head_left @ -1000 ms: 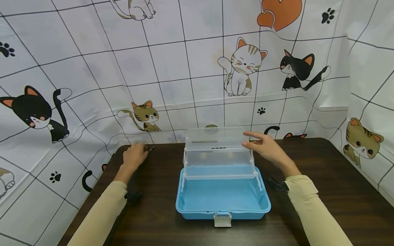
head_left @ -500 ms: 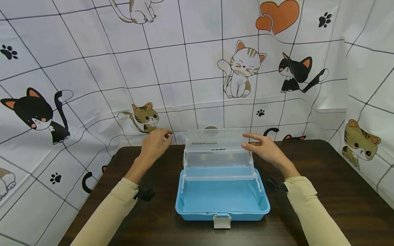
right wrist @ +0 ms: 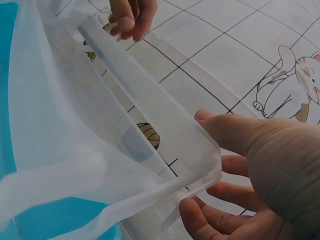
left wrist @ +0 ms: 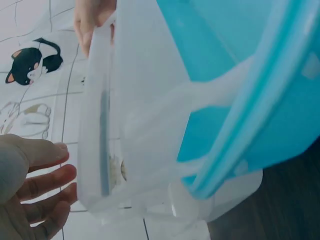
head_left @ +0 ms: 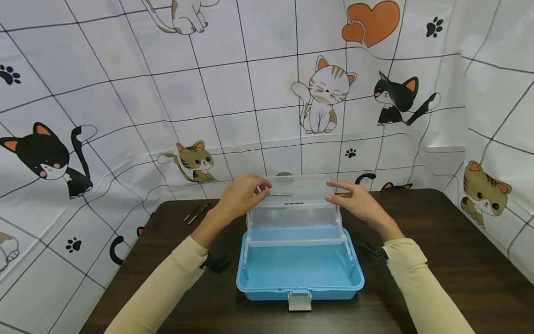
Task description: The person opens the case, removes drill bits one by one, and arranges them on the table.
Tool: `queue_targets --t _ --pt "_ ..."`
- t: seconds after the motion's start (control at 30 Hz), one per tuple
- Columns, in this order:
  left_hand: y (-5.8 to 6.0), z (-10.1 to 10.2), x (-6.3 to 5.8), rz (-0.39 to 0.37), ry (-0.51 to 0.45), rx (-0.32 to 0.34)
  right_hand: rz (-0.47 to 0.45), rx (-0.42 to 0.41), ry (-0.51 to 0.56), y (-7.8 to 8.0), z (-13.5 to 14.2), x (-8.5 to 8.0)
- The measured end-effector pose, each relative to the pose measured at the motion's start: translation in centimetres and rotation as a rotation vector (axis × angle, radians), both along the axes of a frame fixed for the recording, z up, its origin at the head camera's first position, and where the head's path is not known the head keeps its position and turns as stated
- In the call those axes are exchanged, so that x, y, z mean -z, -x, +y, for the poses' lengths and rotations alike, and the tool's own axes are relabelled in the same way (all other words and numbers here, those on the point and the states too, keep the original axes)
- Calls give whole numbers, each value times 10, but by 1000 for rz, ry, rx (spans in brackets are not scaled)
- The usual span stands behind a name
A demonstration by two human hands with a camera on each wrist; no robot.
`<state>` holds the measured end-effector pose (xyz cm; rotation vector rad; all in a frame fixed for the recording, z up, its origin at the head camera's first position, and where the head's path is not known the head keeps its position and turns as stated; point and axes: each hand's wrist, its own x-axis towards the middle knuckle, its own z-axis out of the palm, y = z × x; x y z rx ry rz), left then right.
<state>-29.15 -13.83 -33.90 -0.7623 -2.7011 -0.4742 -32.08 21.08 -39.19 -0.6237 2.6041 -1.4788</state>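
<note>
A blue toolbox (head_left: 298, 269) stands with its translucent tiered trays raised at the back. My right hand (head_left: 354, 199) grips the right end of the upper tray (head_left: 304, 188); in the right wrist view its thumb lies at the tray's top edge and its fingers below the corner. My left hand (head_left: 248, 195) hovers at the tray's left end, fingers loosely bent, and in the left wrist view nothing shows between them. A thin silver rod (head_left: 280, 194) and a short dark piece (head_left: 294, 203) lie in the upper tray.
Two thin dark rods (head_left: 195, 213) lie on the brown table (head_left: 175, 250), left of the toolbox. A white latch (head_left: 299, 301) hangs down at the box's front. A cat-print sheet (head_left: 267, 93) covers the wall close behind the table edge.
My left hand has moved right from beside the rods on the table to the tray's left end, uncovering both rods. My right hand has kept its hold on the tray.
</note>
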Motion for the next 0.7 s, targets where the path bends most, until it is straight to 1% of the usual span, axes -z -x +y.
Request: queue_targets --t 0.2,0.4,0.53,0.7 --pt "2 8 6 -44 88 6 1 -19 9 1 -3 0" --pt "4 12 9 -68 108 19 0 -12 10 2 -3 -1" --pt "5 15 10 -63 118 13 0 -3 5 2 -2 -2" --pt "5 17 11 -40 138 6 -3 -1 10 1 0 -1"
